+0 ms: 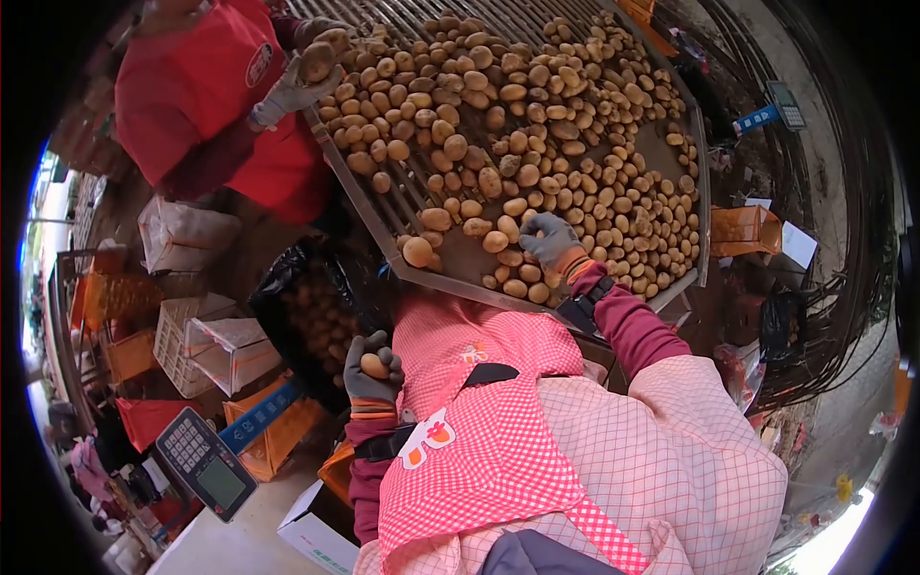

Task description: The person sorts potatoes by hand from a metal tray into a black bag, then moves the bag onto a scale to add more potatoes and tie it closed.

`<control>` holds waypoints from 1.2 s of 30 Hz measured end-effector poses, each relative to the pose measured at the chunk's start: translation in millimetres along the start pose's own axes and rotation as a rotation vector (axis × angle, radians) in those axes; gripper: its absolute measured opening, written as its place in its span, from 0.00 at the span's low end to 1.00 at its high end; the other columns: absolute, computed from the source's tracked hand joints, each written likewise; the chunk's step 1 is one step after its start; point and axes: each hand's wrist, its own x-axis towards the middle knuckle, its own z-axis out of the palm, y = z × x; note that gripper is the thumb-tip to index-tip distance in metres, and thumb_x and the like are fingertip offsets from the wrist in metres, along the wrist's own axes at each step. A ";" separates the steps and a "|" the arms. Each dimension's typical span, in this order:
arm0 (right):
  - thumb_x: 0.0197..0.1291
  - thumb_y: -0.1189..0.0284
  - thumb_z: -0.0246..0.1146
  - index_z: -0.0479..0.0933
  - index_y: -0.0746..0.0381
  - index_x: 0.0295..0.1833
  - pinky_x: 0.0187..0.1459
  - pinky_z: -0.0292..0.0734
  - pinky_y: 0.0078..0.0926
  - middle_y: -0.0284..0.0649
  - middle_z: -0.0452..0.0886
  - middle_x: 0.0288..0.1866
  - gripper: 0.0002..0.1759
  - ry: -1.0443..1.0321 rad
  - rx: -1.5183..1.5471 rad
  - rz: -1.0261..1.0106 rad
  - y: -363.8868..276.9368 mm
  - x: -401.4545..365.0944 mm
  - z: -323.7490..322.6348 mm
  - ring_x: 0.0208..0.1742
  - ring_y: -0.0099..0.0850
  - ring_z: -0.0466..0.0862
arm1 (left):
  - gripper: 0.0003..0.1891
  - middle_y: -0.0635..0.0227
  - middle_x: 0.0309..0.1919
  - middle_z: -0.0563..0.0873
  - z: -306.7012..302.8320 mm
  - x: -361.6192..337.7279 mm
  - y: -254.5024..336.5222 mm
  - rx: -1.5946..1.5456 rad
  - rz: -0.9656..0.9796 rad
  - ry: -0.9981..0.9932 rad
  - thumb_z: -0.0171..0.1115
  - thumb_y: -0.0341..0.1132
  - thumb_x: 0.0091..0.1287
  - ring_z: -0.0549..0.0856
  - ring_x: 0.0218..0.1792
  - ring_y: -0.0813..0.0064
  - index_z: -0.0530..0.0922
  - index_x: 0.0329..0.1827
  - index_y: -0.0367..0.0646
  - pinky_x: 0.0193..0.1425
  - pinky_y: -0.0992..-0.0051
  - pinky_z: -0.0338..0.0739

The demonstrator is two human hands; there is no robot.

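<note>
My left hand [372,381], in a grey glove with an orange cuff, is closed around a single potato [375,366]. It hangs low beside a black-lined container [278,278], and many potatoes [321,311] lie inside that. Over the near edge of the slatted sorting table [460,257], my right hand [553,241], gloved the same way, reaches among loose potatoes [599,206]. Its fingers curl down and in at the potatoes; whatever they grip is hidden by the glove.
Across the table's left corner stands a person in a red apron [206,91], with a potato [316,62] in gloved hands. A scale display [206,465] is at lower left, near orange mesh bags [273,436] and a white crate [187,345]. Another display [786,103] stands at right.
</note>
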 end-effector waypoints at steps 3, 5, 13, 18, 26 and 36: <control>0.51 0.66 0.75 0.77 0.53 0.54 0.45 0.81 0.43 0.43 0.79 0.54 0.24 -0.055 -0.614 -0.333 -19.3 16.8 16.6 0.47 0.44 0.86 | 0.22 0.71 0.23 0.80 -13.1 -2.4 -0.6 -0.062 0.019 0.001 0.52 0.55 0.76 0.78 0.25 0.69 0.83 0.49 0.45 0.24 0.72 0.69; 0.47 0.62 0.76 0.73 0.50 0.61 0.47 0.81 0.48 0.45 0.76 0.56 0.34 -0.257 -0.791 -0.238 -42.6 33.1 25.4 0.52 0.48 0.85 | 0.22 0.72 0.24 0.80 -29.4 2.9 -2.0 -0.143 -0.034 -0.050 0.53 0.56 0.76 0.79 0.26 0.70 0.83 0.48 0.46 0.24 0.73 0.70; 0.45 0.70 0.72 0.73 0.57 0.56 0.59 0.79 0.45 0.47 0.71 0.69 0.29 -0.308 -0.913 -0.371 -39.0 47.5 27.1 0.64 0.51 0.78 | 0.25 0.68 0.27 0.83 -27.5 -3.7 -9.3 -0.157 0.087 0.075 0.53 0.56 0.76 0.82 0.27 0.67 0.79 0.54 0.40 0.26 0.71 0.73; 0.40 0.70 0.73 0.75 0.59 0.55 0.53 0.78 0.45 0.47 0.79 0.53 0.30 -0.307 -0.467 -0.381 -8.7 56.8 16.4 0.52 0.52 0.81 | 0.25 0.69 0.27 0.83 -30.9 -5.5 -10.1 -0.196 0.111 0.089 0.53 0.55 0.76 0.82 0.26 0.70 0.79 0.54 0.39 0.25 0.74 0.76; 0.61 0.69 0.64 0.77 0.59 0.62 0.30 0.79 0.22 0.36 0.84 0.48 0.22 -0.626 1.056 0.277 -82.5 35.8 1.9 0.42 0.27 0.85 | 0.25 0.69 0.28 0.83 -64.7 -16.6 -16.7 -0.242 0.126 0.095 0.51 0.55 0.77 0.81 0.29 0.71 0.78 0.56 0.39 0.27 0.74 0.74; 0.63 0.63 0.64 0.78 0.59 0.61 0.38 0.79 0.25 0.39 0.86 0.50 0.22 -1.150 0.830 0.599 -201.0 -19.1 137.7 0.38 0.28 0.82 | 0.25 0.69 0.27 0.82 -122.8 -66.0 -24.5 -0.386 0.199 0.051 0.52 0.54 0.77 0.80 0.27 0.71 0.79 0.55 0.39 0.26 0.75 0.73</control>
